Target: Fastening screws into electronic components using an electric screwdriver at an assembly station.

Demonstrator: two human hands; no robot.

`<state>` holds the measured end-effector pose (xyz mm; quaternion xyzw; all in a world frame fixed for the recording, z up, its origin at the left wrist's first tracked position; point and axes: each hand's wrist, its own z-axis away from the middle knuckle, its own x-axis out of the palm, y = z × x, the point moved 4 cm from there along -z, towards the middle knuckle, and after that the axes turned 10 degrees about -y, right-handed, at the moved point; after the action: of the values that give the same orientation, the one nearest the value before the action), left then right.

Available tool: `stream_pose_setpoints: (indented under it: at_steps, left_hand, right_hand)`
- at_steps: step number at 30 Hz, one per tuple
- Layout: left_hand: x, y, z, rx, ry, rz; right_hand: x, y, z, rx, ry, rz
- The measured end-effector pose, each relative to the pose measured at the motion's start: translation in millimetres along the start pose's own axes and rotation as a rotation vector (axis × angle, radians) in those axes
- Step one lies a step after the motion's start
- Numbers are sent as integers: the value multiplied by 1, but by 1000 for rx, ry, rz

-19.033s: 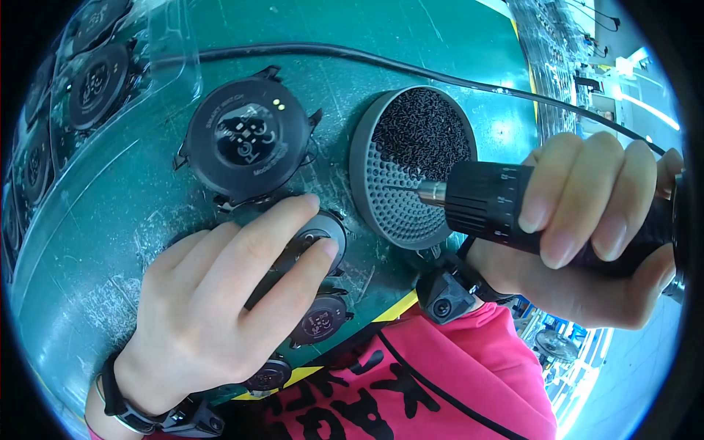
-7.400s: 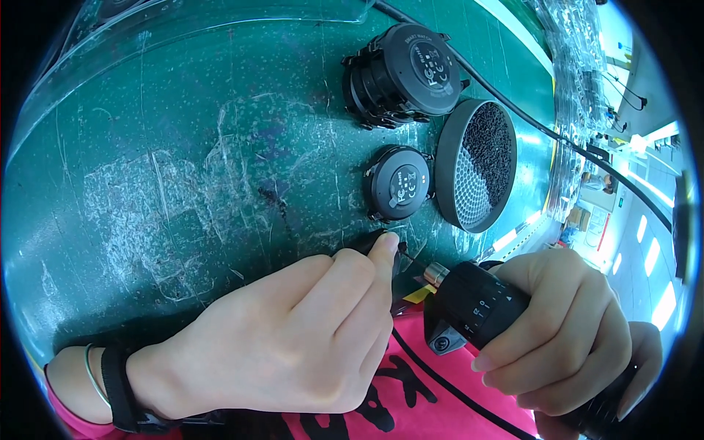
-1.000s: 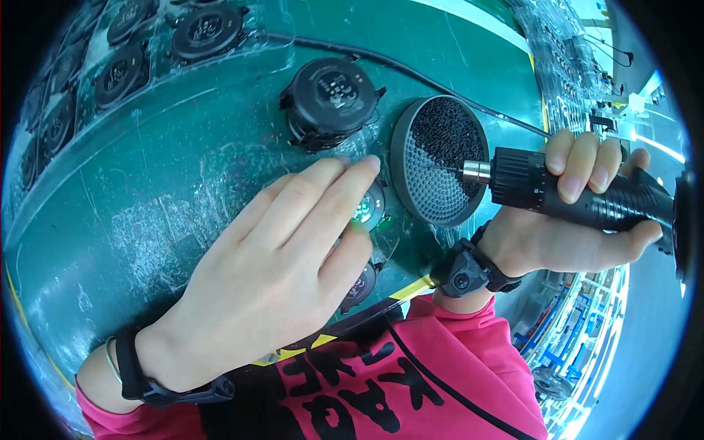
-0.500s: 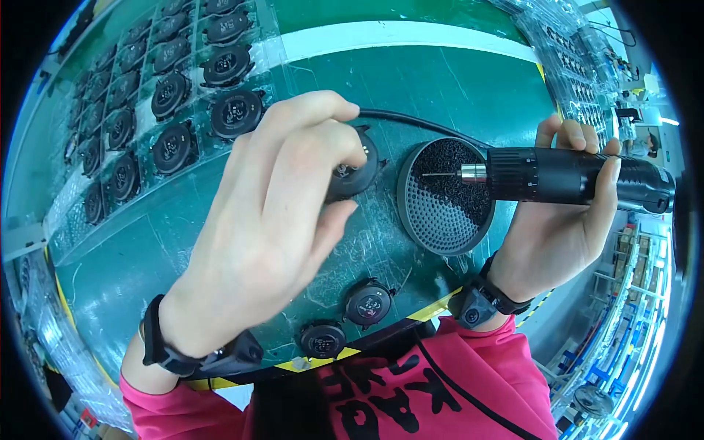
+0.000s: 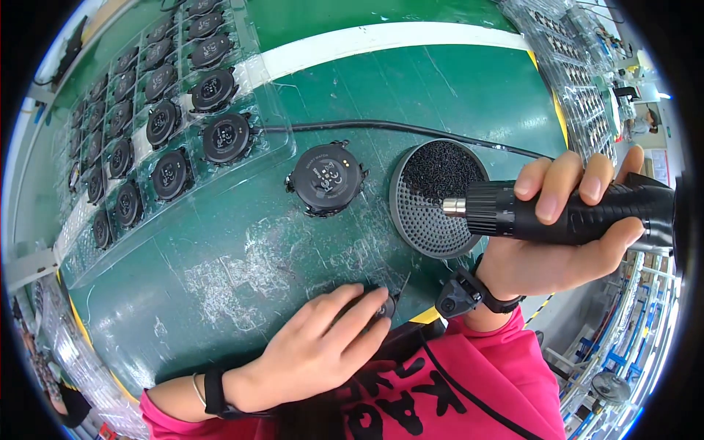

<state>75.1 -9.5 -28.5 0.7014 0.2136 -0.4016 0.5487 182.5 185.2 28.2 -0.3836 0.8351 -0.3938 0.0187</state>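
Note:
My right hand (image 5: pixel 565 220) is wrapped round a black electric screwdriver (image 5: pixel 543 209), its silver nose pointing left over a round grey dish (image 5: pixel 433 227). Small black screws (image 5: pixel 444 169) fill the dish's far part; its perforated base shows nearer me. The thin bit is hard to make out against them. At the table's near edge, my left hand (image 5: pixel 323 337) curls its fingers over a small round black watch case (image 5: pixel 386 304), mostly hidden beneath them. A larger watch case (image 5: pixel 326 178), back side up with lugs showing, lies alone left of the dish, touched by neither hand.
A clear plastic tray (image 5: pixel 275 147) with rows of black watch cases covers the far left. A black cable (image 5: pixel 359 125) crosses behind the dish. More clear trays (image 5: pixel 579 95) stand at the far right. Yellow-black tape (image 5: pixel 425 316) marks the near edge.
My left hand has left the larger watch case and come down to the smaller ones at the near edge. The larger case now shows fully. The screwdriver has shifted slightly nearer me.

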Motion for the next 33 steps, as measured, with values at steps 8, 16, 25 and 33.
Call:
stream_pose_setpoints:
  at_steps: [8,16,25,33]
  left_hand:
    - [-17,-22,-19,-66,130,-49]
    - [-23,-22,-30,-74,154,9]
    - [-19,-27,-25,-124,85,13]
    - [-17,-29,-21,-125,82,6]
  right_hand:
    - [3,1,2,-36,26,47]
    - [7,4,-8,20,-203,108]
    - [12,11,-6,3,-149,203]
    - [14,15,-6,19,-132,204]
